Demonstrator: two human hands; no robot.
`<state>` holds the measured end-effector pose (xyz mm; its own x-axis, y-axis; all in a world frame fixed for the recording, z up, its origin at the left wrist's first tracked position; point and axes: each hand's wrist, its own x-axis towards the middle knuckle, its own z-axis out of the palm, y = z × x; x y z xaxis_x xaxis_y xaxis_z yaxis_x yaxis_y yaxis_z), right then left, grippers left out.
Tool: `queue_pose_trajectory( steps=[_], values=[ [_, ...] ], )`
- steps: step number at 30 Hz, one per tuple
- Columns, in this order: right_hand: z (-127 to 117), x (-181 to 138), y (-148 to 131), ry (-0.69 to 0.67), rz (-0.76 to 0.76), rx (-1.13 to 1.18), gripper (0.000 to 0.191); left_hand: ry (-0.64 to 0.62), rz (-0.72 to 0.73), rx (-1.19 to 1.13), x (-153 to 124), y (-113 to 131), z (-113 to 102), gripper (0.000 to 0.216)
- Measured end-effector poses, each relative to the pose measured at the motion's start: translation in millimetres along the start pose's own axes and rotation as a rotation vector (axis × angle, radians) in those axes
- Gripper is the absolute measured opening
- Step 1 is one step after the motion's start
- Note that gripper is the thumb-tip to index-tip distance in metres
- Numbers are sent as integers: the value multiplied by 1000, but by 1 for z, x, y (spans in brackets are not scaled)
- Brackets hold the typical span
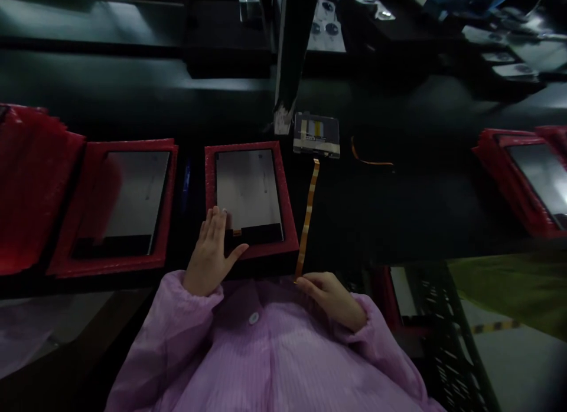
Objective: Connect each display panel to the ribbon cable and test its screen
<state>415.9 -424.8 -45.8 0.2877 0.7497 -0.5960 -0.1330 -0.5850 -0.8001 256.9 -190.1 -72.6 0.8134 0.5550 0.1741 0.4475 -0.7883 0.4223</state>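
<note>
One orange ribbon [308, 214] stretches away from you toward the flat device [305, 141] | your right hand [330, 297]: fingers pinch its near end | left hand [210, 249]: flat, gripping nothing, over the screen [250, 184]'s near-left corner

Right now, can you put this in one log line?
left hand: flat over corner of screen panel; right hand: pinching end of orange ribbon cable; device: at cable's far end
</note>
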Motion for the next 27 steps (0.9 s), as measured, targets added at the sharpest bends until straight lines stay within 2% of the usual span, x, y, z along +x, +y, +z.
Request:
queue_pose_trajectory(
  steps=[3, 6, 10, 13, 15, 18, 21, 24, 27],
  values=[
    [15, 6, -2, 13, 11, 113, 51, -11, 11, 9, -5, 1, -1, 89],
    [14, 3, -6, 59, 4, 185, 46, -13, 40, 19, -13, 2, -1, 87],
    [-8, -4, -19, 84, -37, 299, 37, -45, 66, 24, -29, 5, -4, 86],
    [-30, -3, -36, 158, -160, 362, 29, -51, 99, 26, -37, 12, -5, 86],
    [-41, 4, -50, 183, -264, 318, 23, -59, 128, 30, -39, 20, -3, 85],
    [-49, 23, -76, 123, -381, 223, 22, -63, 165, 27, -36, 34, 5, 86],
    [-43, 48, -93, 27, -387, 131, 30, -24, 174, 9, -28, 49, 16, 86],
    [-31, 72, -95, -49, -376, -13, 31, 19, 160, -15, -21, 59, 23, 86],
    [-25, 87, -86, -79, -460, -226, 22, 82, 177, -25, -19, 61, 24, 81]
  ],
)
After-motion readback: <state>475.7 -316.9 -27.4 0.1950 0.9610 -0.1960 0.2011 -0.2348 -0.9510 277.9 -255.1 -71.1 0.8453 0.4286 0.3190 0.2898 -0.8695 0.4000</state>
